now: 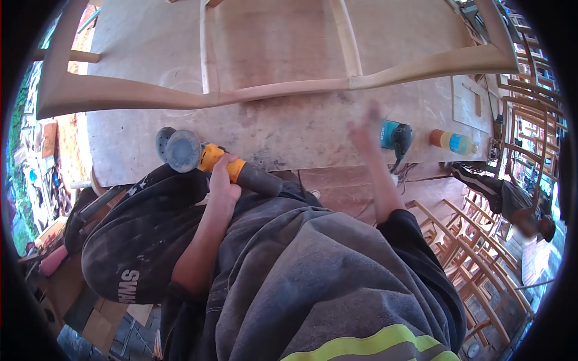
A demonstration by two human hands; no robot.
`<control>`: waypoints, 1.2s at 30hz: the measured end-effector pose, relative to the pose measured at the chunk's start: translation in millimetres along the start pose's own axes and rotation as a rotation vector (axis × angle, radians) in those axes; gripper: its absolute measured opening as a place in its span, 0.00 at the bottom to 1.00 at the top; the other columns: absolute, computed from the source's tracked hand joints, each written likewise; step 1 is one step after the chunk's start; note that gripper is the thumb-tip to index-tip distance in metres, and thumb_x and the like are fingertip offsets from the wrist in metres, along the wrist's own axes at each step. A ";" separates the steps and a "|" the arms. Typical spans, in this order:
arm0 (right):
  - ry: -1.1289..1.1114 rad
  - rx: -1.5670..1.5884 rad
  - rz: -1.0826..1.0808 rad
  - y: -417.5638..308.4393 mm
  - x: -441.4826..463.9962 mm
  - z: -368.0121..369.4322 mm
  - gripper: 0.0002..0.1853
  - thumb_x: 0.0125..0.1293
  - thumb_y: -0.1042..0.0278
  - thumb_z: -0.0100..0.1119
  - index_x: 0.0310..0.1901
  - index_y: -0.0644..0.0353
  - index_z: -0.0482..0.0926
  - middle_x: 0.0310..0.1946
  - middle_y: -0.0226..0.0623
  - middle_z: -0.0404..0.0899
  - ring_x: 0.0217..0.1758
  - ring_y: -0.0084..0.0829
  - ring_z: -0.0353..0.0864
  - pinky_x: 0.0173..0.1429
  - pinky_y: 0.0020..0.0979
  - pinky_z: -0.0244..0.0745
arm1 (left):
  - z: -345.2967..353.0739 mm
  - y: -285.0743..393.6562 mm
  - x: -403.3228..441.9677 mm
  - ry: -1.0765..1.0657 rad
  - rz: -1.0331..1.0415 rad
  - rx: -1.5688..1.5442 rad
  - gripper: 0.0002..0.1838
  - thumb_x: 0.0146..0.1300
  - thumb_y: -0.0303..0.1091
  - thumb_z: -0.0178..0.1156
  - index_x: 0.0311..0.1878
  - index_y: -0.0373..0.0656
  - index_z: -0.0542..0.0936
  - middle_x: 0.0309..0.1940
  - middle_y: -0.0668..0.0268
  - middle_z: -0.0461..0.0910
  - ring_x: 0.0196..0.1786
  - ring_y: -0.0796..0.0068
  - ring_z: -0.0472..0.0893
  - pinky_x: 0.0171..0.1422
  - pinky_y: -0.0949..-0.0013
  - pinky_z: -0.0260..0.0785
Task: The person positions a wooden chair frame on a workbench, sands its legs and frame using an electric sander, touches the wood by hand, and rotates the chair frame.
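Note:
My left hand (223, 178) is wrapped round the yellow and black body of a power sander (241, 173), whose round grey pad faces up at the left near the table's front edge. A second round pad (162, 143) lies just behind it. Over the table, my right hand (364, 129) is raised and smeared by motion, left of a teal and black power tool (394, 135). Whether its fingers hold anything is hidden by the blur. Beyond both hands, a pale wooden frame (283, 90) with a curved front rail rests on the table.
A bottle (454, 142) with orange and blue parts lies right of the teal tool on the wooden table (313, 144). Wooden chair frames (466, 246) stand at the lower right. Another person (515, 201) is at the far right. A cord hangs below the teal tool.

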State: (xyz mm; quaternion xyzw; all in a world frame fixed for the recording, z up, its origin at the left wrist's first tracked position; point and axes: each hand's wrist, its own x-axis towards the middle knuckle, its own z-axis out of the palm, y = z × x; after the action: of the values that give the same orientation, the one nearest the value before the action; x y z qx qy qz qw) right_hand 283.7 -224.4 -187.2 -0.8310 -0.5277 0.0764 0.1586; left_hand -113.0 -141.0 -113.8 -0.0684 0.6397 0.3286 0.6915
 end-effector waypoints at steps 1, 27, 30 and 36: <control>-0.121 -0.019 -0.062 -22.8 6.4 1.0 0.52 0.56 0.63 0.64 0.78 0.65 0.44 0.79 0.53 0.48 0.79 0.56 0.53 0.80 0.47 0.51 | -2.0 0.2 2.3 0.000 0.002 0.010 0.18 0.48 0.24 0.69 0.43 0.43 0.76 0.35 0.66 0.79 0.40 0.65 0.82 0.50 0.59 0.78; -0.355 -0.168 0.111 -48.3 36.0 41.2 0.55 0.52 0.78 0.57 0.80 0.59 0.36 0.83 0.37 0.30 0.57 0.59 0.76 0.57 0.54 0.75 | -4.4 9.2 18.2 0.020 0.012 -0.075 0.13 0.52 0.28 0.67 0.42 0.45 0.78 0.36 0.68 0.80 0.42 0.68 0.81 0.51 0.60 0.75; 0.009 -0.027 -0.140 -51.5 30.1 64.7 0.55 0.54 0.78 0.56 0.80 0.60 0.32 0.83 0.41 0.29 0.68 0.61 0.68 0.64 0.50 0.74 | -2.1 11.5 16.2 0.058 -0.014 -0.063 0.13 0.52 0.28 0.68 0.42 0.46 0.78 0.36 0.68 0.80 0.42 0.68 0.81 0.51 0.60 0.76; -0.622 -0.128 0.250 -77.2 49.6 4.5 0.55 0.55 0.78 0.55 0.79 0.63 0.30 0.82 0.48 0.29 0.83 0.55 0.38 0.77 0.41 0.63 | -11.0 2.8 30.7 0.094 0.001 -0.095 0.24 0.49 0.23 0.68 0.50 0.49 0.72 0.36 0.67 0.79 0.42 0.67 0.81 0.49 0.57 0.78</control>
State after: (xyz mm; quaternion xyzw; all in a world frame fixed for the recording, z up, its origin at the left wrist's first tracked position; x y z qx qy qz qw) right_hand 237.8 -148.6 -162.9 -0.8345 -0.4485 0.3115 -0.0732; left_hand -124.9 -133.2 -143.3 -0.1160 0.6552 0.3554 0.6565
